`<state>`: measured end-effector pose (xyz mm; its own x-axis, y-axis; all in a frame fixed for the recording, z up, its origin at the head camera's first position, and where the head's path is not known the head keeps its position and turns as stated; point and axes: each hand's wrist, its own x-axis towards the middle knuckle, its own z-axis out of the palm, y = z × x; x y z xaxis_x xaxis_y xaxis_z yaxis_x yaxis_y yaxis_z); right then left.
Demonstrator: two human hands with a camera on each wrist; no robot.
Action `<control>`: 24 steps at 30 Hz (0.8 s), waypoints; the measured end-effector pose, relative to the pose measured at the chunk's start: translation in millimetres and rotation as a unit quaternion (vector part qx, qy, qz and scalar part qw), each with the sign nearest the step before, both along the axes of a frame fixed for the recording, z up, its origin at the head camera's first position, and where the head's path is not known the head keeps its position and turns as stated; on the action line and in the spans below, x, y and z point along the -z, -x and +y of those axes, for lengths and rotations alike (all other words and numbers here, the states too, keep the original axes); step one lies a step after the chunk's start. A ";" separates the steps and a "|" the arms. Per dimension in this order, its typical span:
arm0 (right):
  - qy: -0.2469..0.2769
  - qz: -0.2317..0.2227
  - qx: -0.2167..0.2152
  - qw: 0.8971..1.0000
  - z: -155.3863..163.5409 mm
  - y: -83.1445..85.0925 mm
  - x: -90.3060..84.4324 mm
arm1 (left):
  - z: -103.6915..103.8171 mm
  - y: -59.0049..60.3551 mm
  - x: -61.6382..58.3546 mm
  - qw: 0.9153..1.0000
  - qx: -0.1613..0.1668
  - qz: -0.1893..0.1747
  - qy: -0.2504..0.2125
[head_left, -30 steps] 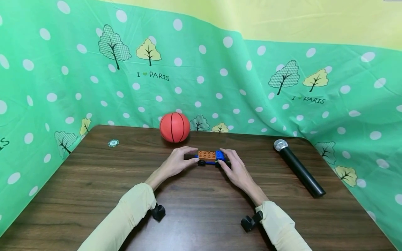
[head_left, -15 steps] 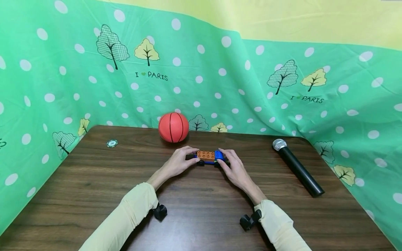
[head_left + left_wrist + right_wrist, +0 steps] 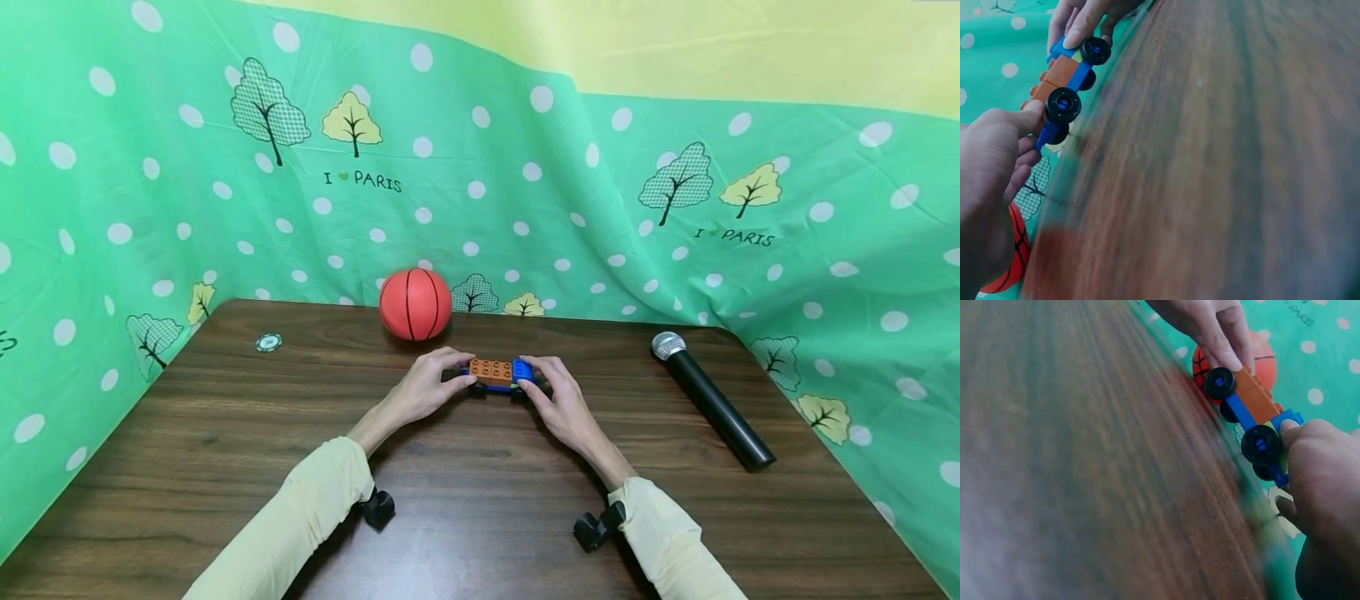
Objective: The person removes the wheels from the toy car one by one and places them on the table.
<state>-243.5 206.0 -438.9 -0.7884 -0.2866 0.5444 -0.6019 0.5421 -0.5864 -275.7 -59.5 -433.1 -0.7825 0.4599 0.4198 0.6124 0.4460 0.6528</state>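
Note:
A toy car built of blocks [image 3: 492, 372] is held between both hands near the middle of the table. It has orange studded bricks on top, a blue block at its right end, a blue base and black wheels [image 3: 1063, 105]. My left hand [image 3: 427, 387] pinches the left end, thumb in front against the orange brick and fingers behind. At the other end my right hand [image 3: 562, 400] grips the blue block [image 3: 1286, 417], its thumb pressed on the near side. The wrist views show the wheels from the side; the car's far side is mostly hidden.
Behind the car, a small red basketball [image 3: 415, 304] sits near the table's back edge. A black microphone [image 3: 712, 402] with a silver head lies to the right. Far left is a poker chip [image 3: 268, 342]. A green dotted cloth [image 3: 480, 192] hangs around the wooden table [image 3: 480, 517].

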 end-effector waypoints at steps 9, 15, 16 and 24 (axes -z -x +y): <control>0.025 0.023 -0.010 0.999 -6.9 -12.6 -11.7 | -9.3 -14.1 -9.3 0.996 0.020 0.065 -0.050; 0.027 0.069 -0.036 0.997 -10.4 -19.7 -18.1 | -19.1 -24.7 -13.6 0.992 0.027 0.100 -0.068; 0.025 0.078 -0.041 0.996 -10.7 -20.8 -19.2 | -20.3 -26.6 -14.3 0.992 0.029 0.101 -0.069; 0.020 0.114 -0.073 0.991 -12.4 -30.0 -25.3 | -23.9 -40.1 -17.7 0.993 0.031 0.067 -0.089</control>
